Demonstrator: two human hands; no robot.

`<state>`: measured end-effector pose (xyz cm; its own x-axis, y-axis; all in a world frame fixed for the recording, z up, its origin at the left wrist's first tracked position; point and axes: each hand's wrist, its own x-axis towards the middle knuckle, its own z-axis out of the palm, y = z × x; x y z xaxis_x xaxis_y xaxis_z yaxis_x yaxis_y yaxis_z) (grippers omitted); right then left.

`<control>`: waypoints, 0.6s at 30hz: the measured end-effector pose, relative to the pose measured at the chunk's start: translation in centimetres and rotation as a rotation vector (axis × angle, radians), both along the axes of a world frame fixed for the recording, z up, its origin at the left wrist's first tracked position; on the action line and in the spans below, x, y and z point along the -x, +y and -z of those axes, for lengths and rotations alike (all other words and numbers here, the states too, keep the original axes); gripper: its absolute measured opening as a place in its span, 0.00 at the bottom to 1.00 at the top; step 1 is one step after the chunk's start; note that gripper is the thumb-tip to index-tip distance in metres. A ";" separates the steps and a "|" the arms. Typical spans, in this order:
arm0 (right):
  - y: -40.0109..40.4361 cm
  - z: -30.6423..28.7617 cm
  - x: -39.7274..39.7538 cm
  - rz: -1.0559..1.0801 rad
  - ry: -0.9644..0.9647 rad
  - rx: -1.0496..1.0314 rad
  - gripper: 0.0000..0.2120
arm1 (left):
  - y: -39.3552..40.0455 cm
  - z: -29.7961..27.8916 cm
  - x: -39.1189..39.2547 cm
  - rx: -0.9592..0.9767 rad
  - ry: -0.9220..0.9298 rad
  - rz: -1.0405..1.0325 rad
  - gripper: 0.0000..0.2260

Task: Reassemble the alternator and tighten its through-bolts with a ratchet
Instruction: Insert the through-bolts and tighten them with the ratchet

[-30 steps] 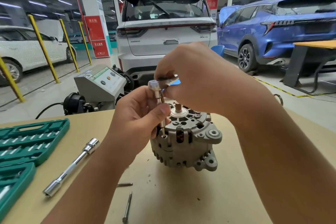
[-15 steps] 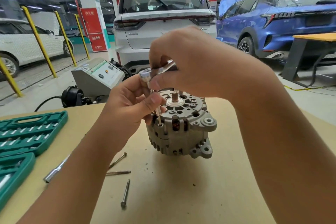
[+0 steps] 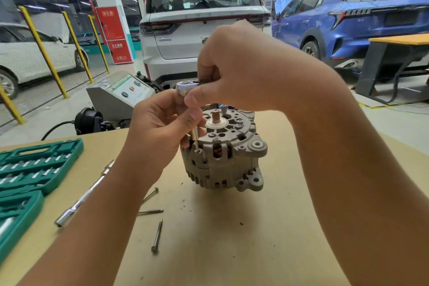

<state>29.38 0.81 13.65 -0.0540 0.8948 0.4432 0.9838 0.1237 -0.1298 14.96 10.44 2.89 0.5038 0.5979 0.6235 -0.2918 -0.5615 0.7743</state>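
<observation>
Gripping ratchet (image 3: 185,87): right hand (image 3: 234,65) (left hand (image 3: 160,127) steadies), atop alternator (image 3: 226,153).

Alternator (image 3: 224,158): dull grey casting, copper-coloured windings visible through slots (shaft tip also coppery). Ratchet (image 3: 185,87) chrome; loose bolts (image 3: 157,236) dark grey on tan table (image 3: 267,239). Socket case (image 3: 34,165) teal-green; bollards (image 3: 43,51) yellow; cars white and blue.
</observation>
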 end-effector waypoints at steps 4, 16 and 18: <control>-0.5 -0.3 0.0 -0.021 -0.003 0.025 0.05 | 0.1 0.1 -0.2 0.031 -0.020 -0.024 0.07; -0.4 -0.3 -0.4 -0.003 -0.048 -0.004 0.10 | 0.7 -0.1 0.4 -0.019 -0.017 0.082 0.03; -0.6 -0.2 -0.1 0.008 -0.093 -0.005 0.04 | 0.6 0.2 0.1 -0.011 -0.044 0.049 0.05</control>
